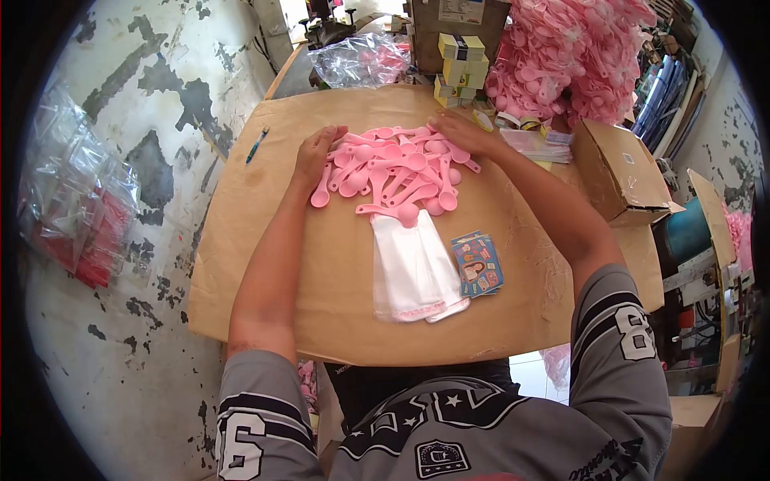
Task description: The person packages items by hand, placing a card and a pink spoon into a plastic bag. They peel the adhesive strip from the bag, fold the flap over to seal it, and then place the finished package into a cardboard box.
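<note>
A loose pile of pink plastic spoons (pixel 393 164) lies on the brown table. My left hand (pixel 318 154) rests against the pile's left edge, its fingers together and pointing away from me. At the pile's upper right, my right hand (pixel 464 133) lies with its fingers stretched over the outer spoons. Neither hand lifts anything. Just below the pile are clear and white plastic bags (pixel 409 272), their upper end touched by the lowest spoons. A small stack of blue printed cards (pixel 479 266) lies to the right of the bags.
A pen (pixel 257 145) lies at the table's (pixel 241 272) left. Yellow boxes (pixel 461 68), clear plastic (pixel 362 60) and bagged pink spoons (pixel 561 56) stand at the back. On the right is a cardboard box (pixel 622 172); plastic bags (pixel 84 192) hang on the left wall.
</note>
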`<action>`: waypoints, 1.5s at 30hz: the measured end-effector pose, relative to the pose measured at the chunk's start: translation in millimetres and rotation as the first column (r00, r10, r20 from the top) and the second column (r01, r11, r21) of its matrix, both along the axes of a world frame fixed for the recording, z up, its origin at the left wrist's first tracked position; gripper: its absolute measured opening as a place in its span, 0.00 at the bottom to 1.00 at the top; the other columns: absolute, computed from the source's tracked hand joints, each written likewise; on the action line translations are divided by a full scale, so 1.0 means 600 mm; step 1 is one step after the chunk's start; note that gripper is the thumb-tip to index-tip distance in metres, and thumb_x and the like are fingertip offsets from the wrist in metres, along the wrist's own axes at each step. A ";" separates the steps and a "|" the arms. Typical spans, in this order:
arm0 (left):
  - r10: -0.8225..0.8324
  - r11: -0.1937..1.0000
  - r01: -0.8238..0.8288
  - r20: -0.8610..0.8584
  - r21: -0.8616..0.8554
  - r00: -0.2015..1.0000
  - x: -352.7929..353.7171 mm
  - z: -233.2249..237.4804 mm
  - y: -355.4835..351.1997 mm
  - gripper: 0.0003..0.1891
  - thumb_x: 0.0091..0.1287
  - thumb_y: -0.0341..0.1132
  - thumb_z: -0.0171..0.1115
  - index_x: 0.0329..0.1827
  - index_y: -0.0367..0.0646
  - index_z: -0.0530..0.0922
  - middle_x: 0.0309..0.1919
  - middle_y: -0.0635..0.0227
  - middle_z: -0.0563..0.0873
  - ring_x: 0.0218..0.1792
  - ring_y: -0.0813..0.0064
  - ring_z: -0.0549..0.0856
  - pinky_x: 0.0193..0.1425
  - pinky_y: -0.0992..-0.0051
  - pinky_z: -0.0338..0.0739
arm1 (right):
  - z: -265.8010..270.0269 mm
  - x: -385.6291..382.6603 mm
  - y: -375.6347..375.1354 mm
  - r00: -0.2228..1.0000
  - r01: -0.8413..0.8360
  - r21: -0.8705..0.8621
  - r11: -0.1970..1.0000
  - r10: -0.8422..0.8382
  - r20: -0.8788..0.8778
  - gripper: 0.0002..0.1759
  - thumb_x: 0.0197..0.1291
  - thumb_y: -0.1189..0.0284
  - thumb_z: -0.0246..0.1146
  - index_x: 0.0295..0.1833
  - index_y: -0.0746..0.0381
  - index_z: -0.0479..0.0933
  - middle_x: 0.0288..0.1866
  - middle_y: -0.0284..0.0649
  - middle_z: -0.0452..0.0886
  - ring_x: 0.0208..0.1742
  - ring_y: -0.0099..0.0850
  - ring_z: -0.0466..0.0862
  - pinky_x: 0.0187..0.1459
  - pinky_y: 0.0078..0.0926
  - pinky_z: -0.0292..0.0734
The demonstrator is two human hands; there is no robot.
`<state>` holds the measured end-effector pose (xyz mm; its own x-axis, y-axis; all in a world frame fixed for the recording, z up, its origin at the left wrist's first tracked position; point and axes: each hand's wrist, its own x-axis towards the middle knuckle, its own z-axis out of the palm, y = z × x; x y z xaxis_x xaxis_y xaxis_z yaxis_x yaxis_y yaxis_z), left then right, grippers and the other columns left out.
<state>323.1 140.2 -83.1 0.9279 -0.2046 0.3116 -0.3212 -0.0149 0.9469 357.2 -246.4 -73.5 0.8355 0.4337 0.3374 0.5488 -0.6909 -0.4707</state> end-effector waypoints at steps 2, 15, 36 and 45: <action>0.019 0.998 -0.019 0.004 0.063 1.000 0.005 -0.005 -0.002 0.28 0.85 0.50 0.54 0.66 0.31 0.83 0.59 0.54 0.90 0.60 0.66 0.88 0.68 0.70 0.80 | 0.006 -0.024 0.008 0.998 -0.011 0.084 0.996 0.017 -0.065 0.36 0.84 0.45 0.46 0.57 0.69 0.82 0.64 0.57 0.82 0.65 0.47 0.82 0.67 0.43 0.73; 0.013 1.000 -0.013 -0.014 -0.007 1.000 0.005 -0.022 0.010 0.29 0.85 0.49 0.53 0.75 0.32 0.75 0.70 0.52 0.82 0.72 0.65 0.81 0.75 0.71 0.73 | 0.104 -0.186 0.013 0.991 0.128 0.236 0.963 -0.136 0.017 0.28 0.80 0.52 0.57 0.47 0.70 0.82 0.40 0.54 0.86 0.44 0.46 0.86 0.48 0.47 0.78; 0.384 0.616 -0.360 0.131 0.700 0.914 -0.515 0.061 -0.113 0.25 0.70 0.54 0.74 0.38 0.35 0.80 0.34 0.55 0.86 0.35 0.52 0.85 0.44 0.57 0.79 | 0.089 -0.656 0.082 0.933 0.300 0.134 0.945 -0.320 0.164 0.15 0.69 0.69 0.70 0.56 0.64 0.82 0.49 0.48 0.80 0.54 0.46 0.79 0.55 0.47 0.76; 0.398 0.690 -0.370 0.101 0.622 0.912 -0.522 0.040 -0.115 0.15 0.72 0.40 0.71 0.39 0.34 0.79 0.35 0.54 0.82 0.35 0.54 0.81 0.46 0.58 0.78 | 0.058 -0.627 0.040 0.795 0.587 0.056 0.808 -0.562 -0.227 0.31 0.67 0.48 0.72 0.53 0.67 0.78 0.51 0.52 0.82 0.56 0.50 0.81 0.53 0.48 0.77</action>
